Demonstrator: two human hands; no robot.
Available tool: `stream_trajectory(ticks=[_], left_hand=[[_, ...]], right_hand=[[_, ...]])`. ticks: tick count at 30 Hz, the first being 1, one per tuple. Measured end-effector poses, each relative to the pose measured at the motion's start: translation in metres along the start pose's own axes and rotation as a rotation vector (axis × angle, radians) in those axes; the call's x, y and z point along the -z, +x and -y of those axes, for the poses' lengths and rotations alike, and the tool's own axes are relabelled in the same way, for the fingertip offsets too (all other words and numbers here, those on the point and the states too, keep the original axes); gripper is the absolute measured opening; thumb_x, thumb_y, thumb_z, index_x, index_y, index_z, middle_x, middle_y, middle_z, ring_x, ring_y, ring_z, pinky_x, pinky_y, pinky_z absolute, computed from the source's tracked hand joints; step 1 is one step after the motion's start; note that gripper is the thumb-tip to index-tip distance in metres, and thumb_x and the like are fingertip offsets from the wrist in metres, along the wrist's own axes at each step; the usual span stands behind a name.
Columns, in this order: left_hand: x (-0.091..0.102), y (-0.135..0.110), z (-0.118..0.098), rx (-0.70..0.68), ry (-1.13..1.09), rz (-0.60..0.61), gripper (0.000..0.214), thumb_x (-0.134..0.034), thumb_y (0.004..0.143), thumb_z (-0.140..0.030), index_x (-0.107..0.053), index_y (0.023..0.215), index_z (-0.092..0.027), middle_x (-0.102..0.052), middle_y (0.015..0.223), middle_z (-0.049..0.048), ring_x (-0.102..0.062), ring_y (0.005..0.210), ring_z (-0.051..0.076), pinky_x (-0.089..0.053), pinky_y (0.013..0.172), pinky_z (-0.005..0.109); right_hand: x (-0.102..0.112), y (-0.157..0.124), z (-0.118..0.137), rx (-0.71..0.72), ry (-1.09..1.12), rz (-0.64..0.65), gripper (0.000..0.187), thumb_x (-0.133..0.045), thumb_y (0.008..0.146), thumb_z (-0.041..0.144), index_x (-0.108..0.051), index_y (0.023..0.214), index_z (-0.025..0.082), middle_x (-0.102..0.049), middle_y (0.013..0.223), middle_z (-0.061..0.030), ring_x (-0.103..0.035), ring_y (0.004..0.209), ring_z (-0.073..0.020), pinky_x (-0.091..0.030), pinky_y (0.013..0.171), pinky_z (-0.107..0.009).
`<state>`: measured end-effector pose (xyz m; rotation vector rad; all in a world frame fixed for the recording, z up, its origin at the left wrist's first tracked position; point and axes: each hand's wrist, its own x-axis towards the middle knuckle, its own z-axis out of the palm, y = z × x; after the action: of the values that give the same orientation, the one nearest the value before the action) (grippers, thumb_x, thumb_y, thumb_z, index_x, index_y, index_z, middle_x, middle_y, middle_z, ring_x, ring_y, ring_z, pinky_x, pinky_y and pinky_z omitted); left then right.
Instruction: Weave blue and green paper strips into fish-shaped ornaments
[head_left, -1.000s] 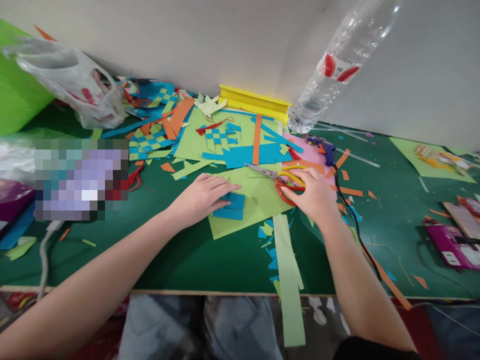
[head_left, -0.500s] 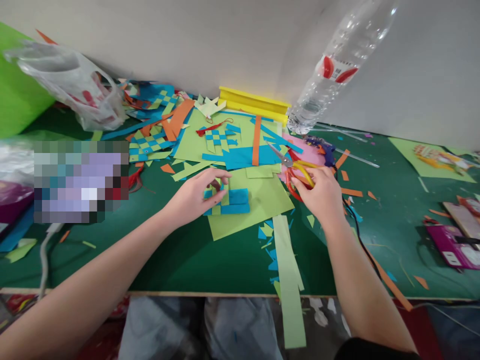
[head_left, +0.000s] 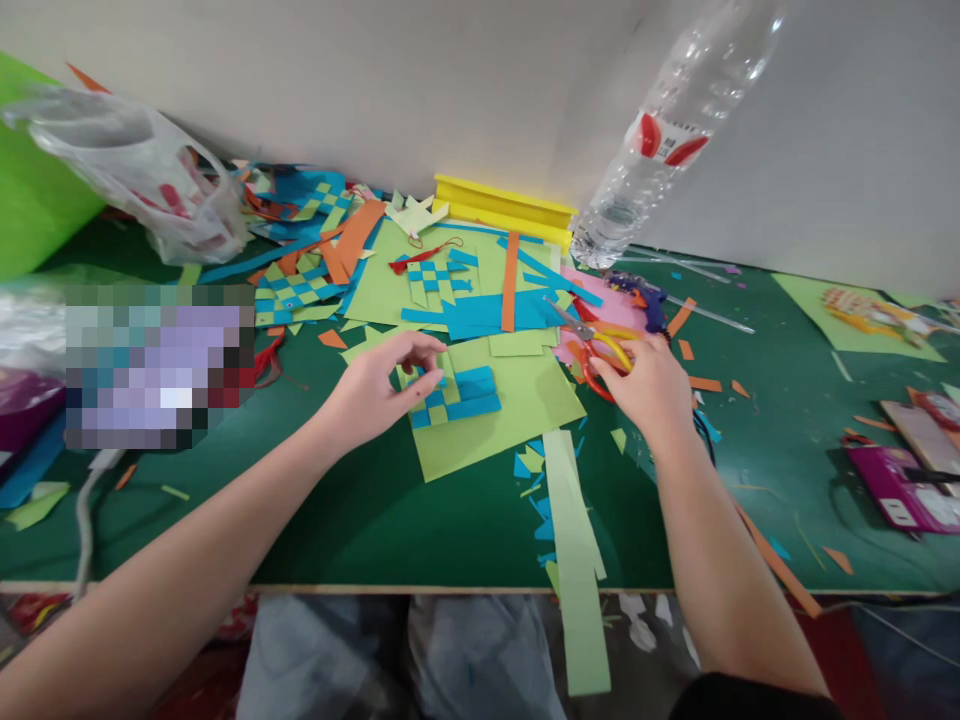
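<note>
Blue-and-green woven paper piece [head_left: 469, 408]: lies on the light-green paper sheet [head_left: 525, 400] at the near middle of the dark-green tabletop [head_left: 337, 540]; checks at its left end, loose blue strip ends to the right.
Left hand [head_left: 382, 390]: poised at the left end of the weave, thumb and fingers curved with a gap between them; not clenched on anything visible. Contact of the fingertips with the paper cannot be confirmed.
Right hand [head_left: 652, 385]: grasping the red-and-yellow-handled metal scissors [head_left: 582, 332] by the handles. Blades point away from the person, toward the flat blue paper sheet [head_left: 480, 318]; whether they are fully closed cannot be told.
Change noted, left: a second ago the hand lay spread across the weave; it has since drawn back and bent its fingers. The piece sits at a slightly different angle, with more of its checks exposed.
Change noted, right: the scissors have moved off the light-green sheet to its far right side. In my judgement, cutting is not under way and the weave is free for handling.
Clear plastic bottle [head_left: 645, 170]: red-and-white label; dark characters present, too small to read.
White plastic bag [head_left: 172, 190]: red print, not legible.
Purple box-shaped item [head_left: 889, 485]: pale panel with marks, not legible; brand undetermined.
</note>
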<state>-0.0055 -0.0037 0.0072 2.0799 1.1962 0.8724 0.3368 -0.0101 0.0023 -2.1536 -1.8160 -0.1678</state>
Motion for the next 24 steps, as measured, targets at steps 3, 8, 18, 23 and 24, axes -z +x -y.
stream_trajectory(ticks=[3,8,18,23,24], left_hand=[[0.0,0.0,0.001,0.003,-0.033,-0.02,0.027,-0.059,0.086,-0.032,-0.059,0.111,-0.02,-0.067,0.094,0.0045,-0.065,0.089,0.017,-0.054,0.081,0.032],[0.001,0.001,0.003,0.046,-0.07,-0.032,0.024,-0.059,0.086,-0.03,-0.06,0.108,-0.02,-0.069,0.099,0.0055,-0.066,0.092,0.018,-0.055,0.081,0.031],[0.006,0.001,-0.001,0.144,-0.057,-0.076,0.026,-0.057,0.084,-0.027,-0.059,0.109,-0.02,-0.065,0.094,0.0049,-0.063,0.075,0.015,-0.053,0.066,0.028],[0.007,0.002,-0.001,0.126,-0.064,-0.111,0.03,-0.056,0.084,-0.024,-0.055,0.114,-0.021,-0.062,0.095,0.004,-0.062,0.074,0.014,-0.053,0.068,0.029],[0.007,0.002,0.0,0.119,-0.063,-0.112,0.03,-0.055,0.084,-0.023,-0.054,0.114,-0.021,-0.062,0.095,0.0037,-0.061,0.075,0.013,-0.053,0.069,0.028]], right_hand=[[-0.002,0.0,-0.002,0.019,-0.014,0.064,0.044,-0.055,0.082,0.055,-0.068,0.103,0.018,-0.063,0.101,-0.0127,-0.062,0.078,-0.0261,-0.048,0.066,-0.04],[0.001,0.002,-0.008,0.005,0.047,0.067,0.045,-0.056,0.081,0.058,-0.068,0.099,0.019,-0.067,0.089,-0.0101,-0.062,0.085,-0.0281,-0.049,0.071,-0.04],[-0.012,0.05,-0.039,-0.152,0.2,-0.266,0.049,-0.052,0.081,0.04,-0.05,0.122,0.013,-0.063,0.112,-0.0165,-0.057,0.104,-0.029,-0.044,0.092,-0.048],[-0.028,0.088,-0.058,-0.376,0.064,-0.1,0.064,-0.058,0.077,0.049,-0.049,0.124,0.007,-0.051,0.129,-0.0299,-0.043,0.124,-0.0437,-0.036,0.096,-0.061],[-0.031,0.094,-0.06,-0.408,0.044,-0.074,0.065,-0.056,0.079,0.051,-0.049,0.124,0.005,-0.049,0.13,-0.0325,-0.043,0.125,-0.045,-0.035,0.095,-0.062]])
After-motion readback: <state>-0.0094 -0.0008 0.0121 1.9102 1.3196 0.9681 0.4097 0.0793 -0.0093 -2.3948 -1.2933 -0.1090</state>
